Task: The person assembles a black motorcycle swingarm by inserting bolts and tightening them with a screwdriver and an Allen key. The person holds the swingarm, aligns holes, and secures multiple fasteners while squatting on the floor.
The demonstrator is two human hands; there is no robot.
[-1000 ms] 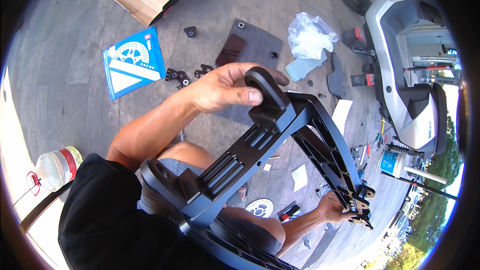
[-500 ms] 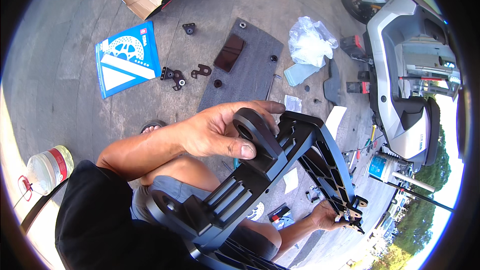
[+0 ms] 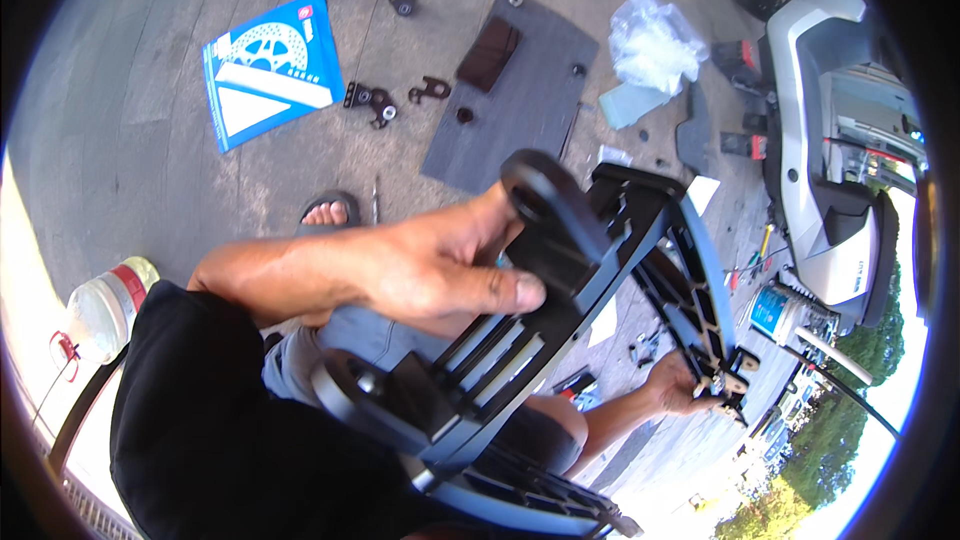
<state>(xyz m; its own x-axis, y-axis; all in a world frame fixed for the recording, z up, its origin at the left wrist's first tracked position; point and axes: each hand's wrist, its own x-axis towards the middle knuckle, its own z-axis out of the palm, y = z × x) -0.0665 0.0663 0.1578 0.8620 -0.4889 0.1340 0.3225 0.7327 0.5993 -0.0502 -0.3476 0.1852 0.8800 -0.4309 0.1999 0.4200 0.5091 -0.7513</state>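
Observation:
A black metal swingarm (image 3: 500, 350) with two lattice-sided arms and two round lugs is held up slantwise in front of me. My left hand (image 3: 430, 265) is closed round its crosspiece, the thumb lying along the near face below the upper lug. Its other fingers are mostly hidden behind the part. At the far right end of one arm, my right hand (image 3: 680, 385) grips the swingarm near a small bracket (image 3: 735, 375); that hand's fingers are partly hidden. The second lattice arm runs toward the lower edge.
On the paved ground lie a blue packet (image 3: 270, 70), dark brackets (image 3: 372, 103), a grey mat (image 3: 520, 130) with a phone (image 3: 490, 53) on it, and clear plastic wrap (image 3: 655, 40). A scooter (image 3: 790, 110) stands at right, near a bucket (image 3: 775, 310). A jug (image 3: 105, 310) sits at left.
My view has shifted, so the ground items sit higher and further right. The swingarm stays in both hands; my left fingers, which showed beyond its top, are now hidden behind it.

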